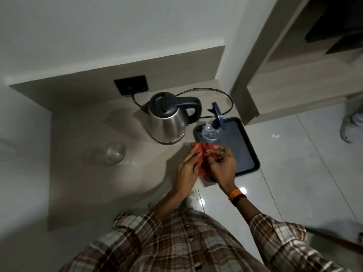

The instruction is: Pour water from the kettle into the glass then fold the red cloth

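Plaid shirt (176,242) fills the near edge. Both hands clamp on the red cloth (204,154), bunched and crumpled, at the near right of the counter (88,173): left hand (186,169) pinching its left side, right hand (222,165), ringed, gripping the right. Clear glass (115,153) stands well left; its contents cannot be told. Steel kettle (167,118), dark lid and handle, sits just beyond the cloth. Dark plastic tray (245,142) at right holds a clear bottle (210,131) with blue cap.
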